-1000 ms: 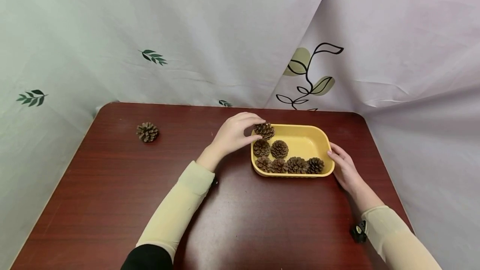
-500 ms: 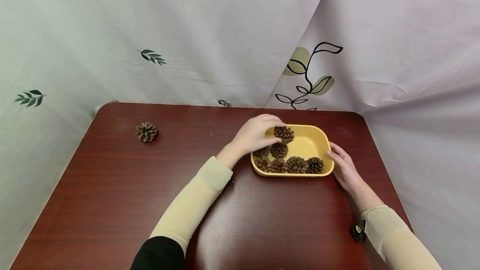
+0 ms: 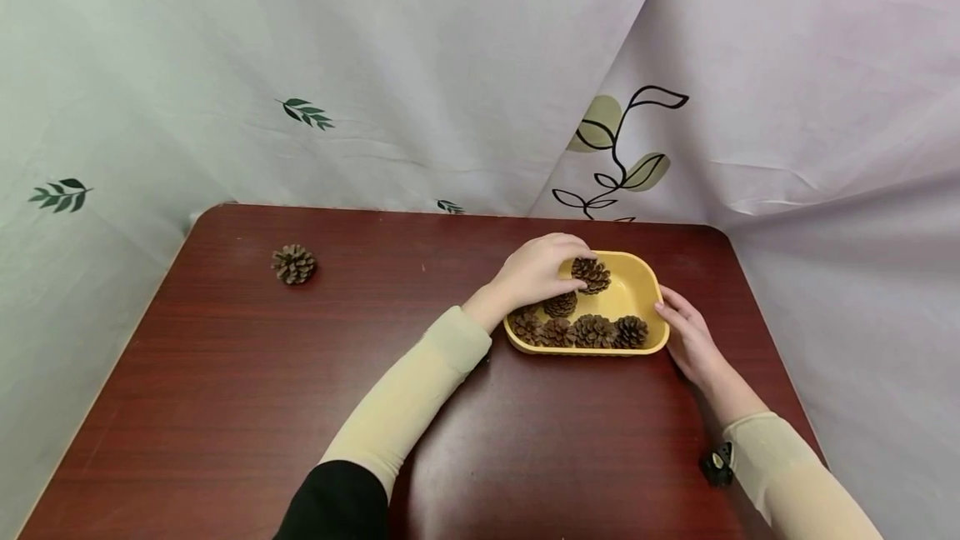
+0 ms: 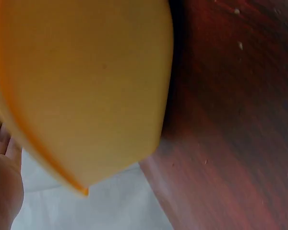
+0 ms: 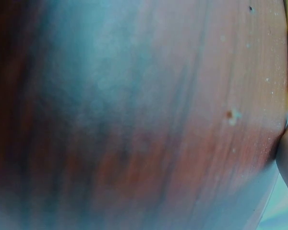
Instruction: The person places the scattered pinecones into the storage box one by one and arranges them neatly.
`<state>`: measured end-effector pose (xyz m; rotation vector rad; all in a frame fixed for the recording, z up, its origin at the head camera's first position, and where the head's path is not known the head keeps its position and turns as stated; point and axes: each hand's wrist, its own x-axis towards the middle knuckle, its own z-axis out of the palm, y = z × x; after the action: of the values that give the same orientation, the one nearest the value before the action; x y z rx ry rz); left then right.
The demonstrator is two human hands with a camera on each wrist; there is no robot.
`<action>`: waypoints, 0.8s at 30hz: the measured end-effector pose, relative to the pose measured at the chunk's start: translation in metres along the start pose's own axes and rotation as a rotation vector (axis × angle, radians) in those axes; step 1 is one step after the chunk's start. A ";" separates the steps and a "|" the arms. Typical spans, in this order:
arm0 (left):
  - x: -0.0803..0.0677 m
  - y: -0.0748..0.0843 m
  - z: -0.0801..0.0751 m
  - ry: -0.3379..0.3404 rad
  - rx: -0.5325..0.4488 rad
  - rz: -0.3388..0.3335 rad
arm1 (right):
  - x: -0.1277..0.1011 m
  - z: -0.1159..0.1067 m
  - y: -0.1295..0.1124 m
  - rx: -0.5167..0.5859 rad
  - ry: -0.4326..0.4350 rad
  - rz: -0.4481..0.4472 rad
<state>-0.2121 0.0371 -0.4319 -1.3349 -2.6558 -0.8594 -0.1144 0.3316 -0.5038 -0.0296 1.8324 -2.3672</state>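
my left hand [image 3: 536, 272] pinches a pine cone [image 3: 591, 274] over the yellow tray [image 3: 643, 282], right of centre; my right hand [image 3: 686, 336], fingers relaxed, rests against its rim. several cones lie inside; i judge one loose cone [image 3: 294, 263], upper left, remains.

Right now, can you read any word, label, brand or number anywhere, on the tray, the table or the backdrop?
None. The yellow tray, the table and the pine cones bear no writing. The backdrop cloth carries only printed leaf motifs, no letters or numbers.
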 end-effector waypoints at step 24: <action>0.013 0.004 0.030 -0.181 0.114 0.015 | 0.000 0.000 0.002 -0.008 0.009 -0.021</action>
<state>-0.2113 0.0637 -0.4519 -1.4670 -2.7749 -0.6018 -0.1146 0.3309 -0.5059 -0.0388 1.8544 -2.3785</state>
